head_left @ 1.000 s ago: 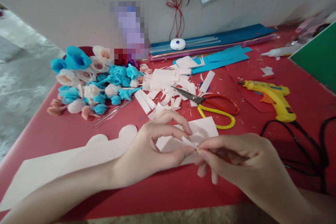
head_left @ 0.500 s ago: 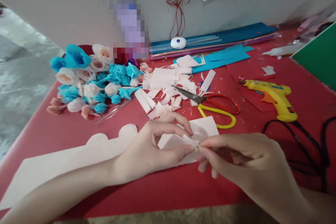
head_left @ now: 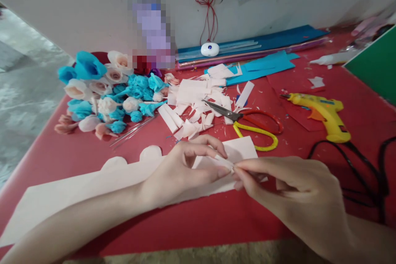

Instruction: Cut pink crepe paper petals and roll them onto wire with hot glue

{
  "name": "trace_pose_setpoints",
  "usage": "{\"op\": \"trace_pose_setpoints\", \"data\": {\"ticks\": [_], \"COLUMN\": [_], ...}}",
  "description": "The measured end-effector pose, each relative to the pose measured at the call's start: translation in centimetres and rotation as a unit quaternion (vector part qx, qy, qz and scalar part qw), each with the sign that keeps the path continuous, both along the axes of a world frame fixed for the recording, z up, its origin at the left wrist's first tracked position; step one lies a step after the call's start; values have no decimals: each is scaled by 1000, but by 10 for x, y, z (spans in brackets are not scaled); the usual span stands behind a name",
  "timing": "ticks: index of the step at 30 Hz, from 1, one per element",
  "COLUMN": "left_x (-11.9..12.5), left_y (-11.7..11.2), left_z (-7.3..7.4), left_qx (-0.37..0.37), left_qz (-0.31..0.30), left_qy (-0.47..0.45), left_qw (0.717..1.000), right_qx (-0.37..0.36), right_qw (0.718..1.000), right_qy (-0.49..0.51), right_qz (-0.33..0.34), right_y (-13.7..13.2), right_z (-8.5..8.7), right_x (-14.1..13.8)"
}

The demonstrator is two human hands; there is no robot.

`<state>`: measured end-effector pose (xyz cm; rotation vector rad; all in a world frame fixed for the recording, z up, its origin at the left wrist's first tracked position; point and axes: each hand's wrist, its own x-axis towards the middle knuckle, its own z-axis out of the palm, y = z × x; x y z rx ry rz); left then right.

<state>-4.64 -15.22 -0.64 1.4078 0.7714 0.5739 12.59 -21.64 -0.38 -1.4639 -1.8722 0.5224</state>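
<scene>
My left hand (head_left: 185, 171) is pinching a small pale piece of paper (head_left: 223, 161) between thumb and fingers above the table. At the near end of that piece, the thumb and forefinger of my right hand (head_left: 300, 189) press together, almost touching the left thumb. Most of the small piece is hidden by the fingers. Beneath my left hand and forearm lies a long pale paper strip (head_left: 89, 185), partly covered by them. Two rounded pale paper petals (head_left: 151, 152) show at its far edge.
Scissors (head_left: 227, 112) with red and yellow handles lie beyond my hands, beside a heap of pale paper scraps (head_left: 193, 93). Right of them is a yellow glue gun (head_left: 329, 115) with a black cord (head_left: 368, 165). Blue and pale paper flowers (head_left: 107, 105) cluster at left.
My right hand's lower fingers have curled in behind the thumb, and its wrist has turned slightly. Both hands still meet at the small paper piece. The things on the table stay put.
</scene>
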Motion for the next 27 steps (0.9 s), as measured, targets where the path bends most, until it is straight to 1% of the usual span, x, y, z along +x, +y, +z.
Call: {"op": "trace_pose_setpoints", "data": {"ticks": [6,8,10,12,13,15,17,19,21,24,27], "left_x": [0,0,1,1,1,1,1,1,1,0,0], "left_y": [0,-2,-5,-8,-8,-8,-6,-3,-1,0,-2], "left_z": [-7,-7,-5,-3,-2,-1,-1,-2,-3,-4,-5], "left_qx": [-33,-47,-58,-52,-39,-1,34,52,65,77,66], "left_qz": [-1,3,-10,-29,-34,-22,6,22,25,37,79], "left_qy": [-22,-28,-28,-20,-13,1,11,23,33,32,26], "left_qw": [999,998,998,998,999,1000,999,998,997,996,994], "right_qx": [6,12,14,-6,-33,-113,-195,-244,-267,-282,-295], "right_qw": [1000,1000,1000,999,996,979,944,912,892,876,865], "right_qy": [-8,-8,-4,31,67,168,266,329,362,388,400], "right_qz": [-7,-10,-18,-33,-39,-33,-7,18,36,52,63], "right_y": [0,2,5,9,12,17,20,21,20,19,17], "right_z": [-1,-3,-4,-4,-3,-2,0,2,2,1,0], "right_x": [-1,0,1,4,5,7,8,8,8,8,7]}}
